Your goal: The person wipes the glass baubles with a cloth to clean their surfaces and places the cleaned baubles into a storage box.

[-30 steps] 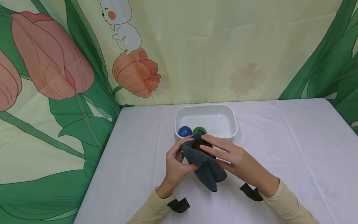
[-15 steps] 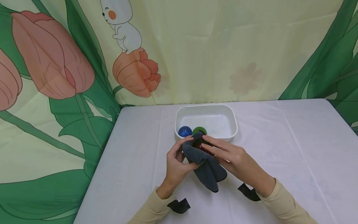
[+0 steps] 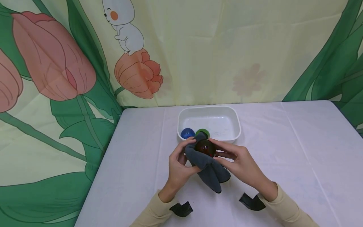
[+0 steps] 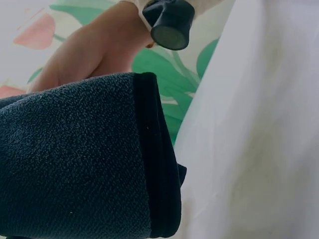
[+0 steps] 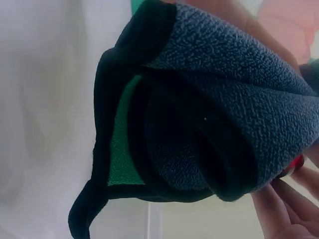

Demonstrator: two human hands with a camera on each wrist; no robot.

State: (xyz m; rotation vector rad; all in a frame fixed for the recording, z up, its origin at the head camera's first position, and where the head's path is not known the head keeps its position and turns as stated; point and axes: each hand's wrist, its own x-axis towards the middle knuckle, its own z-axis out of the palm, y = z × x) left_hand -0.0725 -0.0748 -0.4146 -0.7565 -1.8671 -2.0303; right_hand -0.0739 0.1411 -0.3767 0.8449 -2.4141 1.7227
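A dark grey-blue cloth [image 3: 202, 160] with black edging lies folded in my left hand [image 3: 181, 168], which grips it from the left. On the cloth rests a glossy dark red ball [image 3: 205, 148]. The fingers and thumb of my right hand [image 3: 241, 162] hold this ball from its right side. In the right wrist view, folds of the cloth [image 5: 234, 99] fill the middle, a green patch shows inside, and only a sliver of the red ball [image 5: 295, 166] is visible. The left wrist view has the cloth [image 4: 75, 154] hanging close to the camera.
Behind the hands, a white tray [image 3: 237, 124] stands on the white-covered table [image 3: 141, 151]. A blue ball [image 3: 187, 133] and a green ball [image 3: 202, 132], partly hidden by the cloth, are in it. Black straps [image 3: 181, 209] sit at both wrists. A printed curtain [image 3: 198, 56] hangs behind.
My right fingers have drawn back from over the cloth's fold to the ball's right side, and far more of the red ball shows. My left hand has stayed in place.
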